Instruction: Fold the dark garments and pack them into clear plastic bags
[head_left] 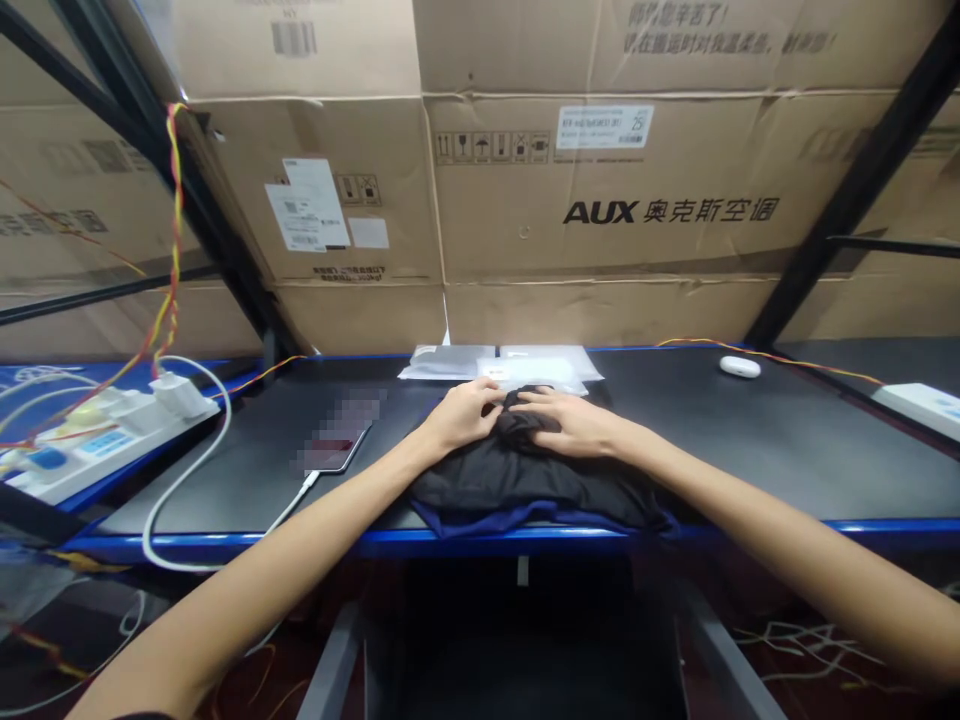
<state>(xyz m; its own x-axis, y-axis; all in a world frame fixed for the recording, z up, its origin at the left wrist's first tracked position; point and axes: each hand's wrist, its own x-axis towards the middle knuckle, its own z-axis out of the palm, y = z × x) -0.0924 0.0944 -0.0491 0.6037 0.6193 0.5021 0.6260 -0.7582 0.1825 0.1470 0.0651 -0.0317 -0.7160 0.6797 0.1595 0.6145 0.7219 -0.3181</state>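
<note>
A dark piece of clothing, black with dark blue fabric showing along its lower edge, lies crumpled at the front middle of the table. I see the black garment bunched into a small roll between my hands. My left hand has its fingers curled against the left side of that roll. From the right, my right hand reaches over the roll, fingers bent around the fabric. Both hands grip the cloth. Fold details under the fingers are hidden.
Flat white plastic packets lie just behind the garment. A phone on a white cable is at left, near a power strip. A white earbud case sits at right. Cardboard boxes wall the back; black shelf posts flank the table.
</note>
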